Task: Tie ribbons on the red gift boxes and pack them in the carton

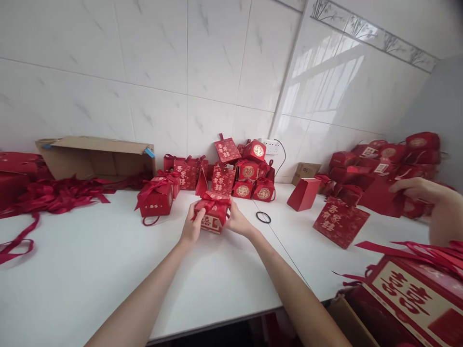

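Both my arms reach out over the white table (90,270). Between my hands sits a small red gift box (212,214) with gold characters and a red ribbon bow on top. My left hand (193,225) grips its left side, fingers curled round the ribbon. My right hand (237,220) holds the right side, fingers closed on the box. The box rests on or just above the tabletop.
Finished red boxes (249,171) pile against the tiled wall, one more (155,197) stands left. Loose red ribbons (54,193) and an open cardboard carton (94,156) lie left. A black hair tie (263,217) lies right of my hands. Another person's hand (423,193) works at right among flat red boxes (340,221).
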The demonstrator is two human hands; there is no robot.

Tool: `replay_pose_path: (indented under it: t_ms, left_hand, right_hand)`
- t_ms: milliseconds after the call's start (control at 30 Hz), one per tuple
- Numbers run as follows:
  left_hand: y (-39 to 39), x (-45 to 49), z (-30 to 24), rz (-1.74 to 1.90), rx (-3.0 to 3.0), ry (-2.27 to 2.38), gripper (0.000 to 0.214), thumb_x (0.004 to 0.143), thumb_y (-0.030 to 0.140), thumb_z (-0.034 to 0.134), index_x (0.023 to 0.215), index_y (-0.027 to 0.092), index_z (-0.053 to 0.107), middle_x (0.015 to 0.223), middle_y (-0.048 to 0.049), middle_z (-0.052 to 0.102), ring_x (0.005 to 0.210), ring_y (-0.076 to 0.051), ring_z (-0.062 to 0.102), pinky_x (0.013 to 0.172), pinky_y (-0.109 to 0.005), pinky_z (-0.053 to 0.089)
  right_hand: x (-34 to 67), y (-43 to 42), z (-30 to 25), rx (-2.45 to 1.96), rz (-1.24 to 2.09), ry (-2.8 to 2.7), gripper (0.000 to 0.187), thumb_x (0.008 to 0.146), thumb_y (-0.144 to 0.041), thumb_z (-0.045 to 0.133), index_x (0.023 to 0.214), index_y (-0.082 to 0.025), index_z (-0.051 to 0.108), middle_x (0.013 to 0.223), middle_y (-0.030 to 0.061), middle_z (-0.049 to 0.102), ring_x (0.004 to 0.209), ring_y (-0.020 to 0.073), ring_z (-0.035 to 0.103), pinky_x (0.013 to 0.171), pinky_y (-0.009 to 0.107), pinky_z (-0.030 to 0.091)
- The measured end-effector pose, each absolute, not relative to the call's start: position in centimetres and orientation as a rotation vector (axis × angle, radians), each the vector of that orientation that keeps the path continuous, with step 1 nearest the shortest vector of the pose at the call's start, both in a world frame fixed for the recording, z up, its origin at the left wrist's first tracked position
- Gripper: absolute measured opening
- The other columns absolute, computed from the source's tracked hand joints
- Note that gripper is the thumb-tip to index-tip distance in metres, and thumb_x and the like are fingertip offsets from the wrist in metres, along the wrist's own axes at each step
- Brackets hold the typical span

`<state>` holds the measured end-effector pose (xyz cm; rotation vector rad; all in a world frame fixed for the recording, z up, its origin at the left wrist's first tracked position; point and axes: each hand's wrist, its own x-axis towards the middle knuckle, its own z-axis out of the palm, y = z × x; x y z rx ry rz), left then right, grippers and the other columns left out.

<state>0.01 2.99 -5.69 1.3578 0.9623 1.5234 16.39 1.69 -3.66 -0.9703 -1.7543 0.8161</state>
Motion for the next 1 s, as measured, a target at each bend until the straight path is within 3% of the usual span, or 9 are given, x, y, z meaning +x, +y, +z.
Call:
replay_pose_path:
  t_ms: [67, 200, 300, 400, 500, 600, 700, 800, 1000]
  left_hand:
    - [3.2, -0.2, -5.8, 1.511, 1.374, 0.895, 0.051, 0.069, 0.056, 0.058, 0.105, 0.021, 0.054, 0.106, -0.0063, 0.063, 0.101, -0.024, 0.058, 0.084, -0.035, 0.046]
    - [3.3, -0.3, -5.4, 1.440, 1.286, 0.770, 0.058, 0.069, 0.069, 0.048, 0.094, 0.017, 0.057, 0.098, -0.0091, 0.063, 0.098, -0.025, 0.057, 0.079, -0.035, 0.047]
    - [2.9, -0.2, -4.7, 1.441, 1.369, 0.863, 0.052, 0.066, 0.065, 0.056, 0.088, 0.018, 0.056, 0.090, -0.0066, 0.061, 0.088, -0.022, 0.057, 0.073, -0.032, 0.047]
    - [2.1, 0.0, -3.9, 1.502, 1.545, 1.033, 0.036, 0.065, 0.053, 0.062, 0.069, 0.020, 0.047, 0.069, 0.0010, 0.049, 0.066, -0.014, 0.048, 0.060, -0.026, 0.041]
    - [1.5, 0.2, -3.5, 1.513, 1.706, 1.134, 0.037, 0.071, 0.047, 0.057, 0.058, 0.021, 0.034, 0.058, 0.0039, 0.033, 0.056, -0.011, 0.036, 0.055, -0.025, 0.034]
    - [1.1, 0.3, -3.5, 1.538, 1.775, 1.159, 0.036, 0.075, 0.046, 0.053, 0.059, 0.021, 0.032, 0.057, 0.0038, 0.032, 0.056, -0.012, 0.034, 0.056, -0.026, 0.034]
    - [1.1, 0.3, -3.7, 1.555, 1.784, 1.158, 0.036, 0.078, 0.045, 0.051, 0.060, 0.021, 0.032, 0.058, 0.0039, 0.032, 0.055, -0.012, 0.034, 0.056, -0.026, 0.033]
    - [1.0, 0.3, -3.8, 1.547, 1.801, 1.157, 0.035, 0.078, 0.045, 0.051, 0.060, 0.021, 0.032, 0.057, 0.0041, 0.032, 0.055, -0.012, 0.034, 0.056, -0.026, 0.032]
    - [1.2, 0.3, -3.8, 1.539, 1.790, 1.113, 0.035, 0.078, 0.044, 0.049, 0.059, 0.021, 0.031, 0.056, 0.0039, 0.030, 0.054, -0.012, 0.033, 0.056, -0.027, 0.031]
  right_hand:
    - [16.9, 2.3, -4.4, -0.907, 0.876, -1.744, 0.086, 0.063, -0.026, 0.074, 0.136, -0.026, 0.028, 0.136, 0.0116, 0.040, 0.125, 0.0268, 0.042, 0.100, 0.045, 0.042]
    - [18.8, 1.7, -4.9, -0.858, 0.910, -1.732, 0.105, 0.056, -0.022, 0.078, 0.142, -0.031, 0.016, 0.147, 0.0105, 0.026, 0.135, 0.0267, 0.030, 0.107, 0.045, 0.033]
    - [19.6, 0.9, -4.4, -0.876, 0.921, -1.765, 0.107, 0.059, -0.023, 0.074, 0.144, -0.034, 0.011, 0.151, 0.0097, 0.020, 0.137, 0.0264, 0.028, 0.105, 0.046, 0.035]
    - [19.3, 0.4, -3.9, -0.855, 0.974, -1.801, 0.106, 0.060, -0.024, 0.071, 0.145, -0.033, 0.009, 0.151, 0.0090, 0.022, 0.135, 0.0262, 0.032, 0.100, 0.044, 0.041]
    - [19.0, 0.1, -3.3, -0.859, 1.120, -1.752, 0.098, 0.061, -0.027, 0.068, 0.144, -0.031, 0.017, 0.146, 0.0080, 0.033, 0.122, 0.0253, 0.047, 0.093, 0.041, 0.047]
    - [19.2, 0.2, -2.8, -0.794, 1.357, -1.516, 0.072, 0.065, -0.038, 0.062, 0.133, -0.028, 0.039, 0.131, 0.0060, 0.052, 0.105, 0.0234, 0.057, 0.086, 0.039, 0.049]
    - [19.1, 0.5, -2.7, -0.742, 1.491, -1.171, 0.043, 0.069, -0.055, 0.055, 0.098, -0.023, 0.056, 0.104, 0.0056, 0.062, 0.083, 0.0209, 0.062, 0.071, 0.035, 0.052]
    - [18.4, 0.8, -2.9, -0.866, 1.402, -1.010, 0.046, 0.067, -0.065, 0.058, 0.076, -0.020, 0.053, 0.087, 0.0049, 0.062, 0.067, 0.0175, 0.059, 0.056, 0.029, 0.048]
    - [17.4, 0.7, -3.5, -0.969, 1.228, -1.054, 0.049, 0.057, -0.056, 0.074, 0.060, -0.020, 0.041, 0.052, -0.0063, 0.043, 0.046, 0.0068, 0.040, 0.044, 0.019, 0.032]
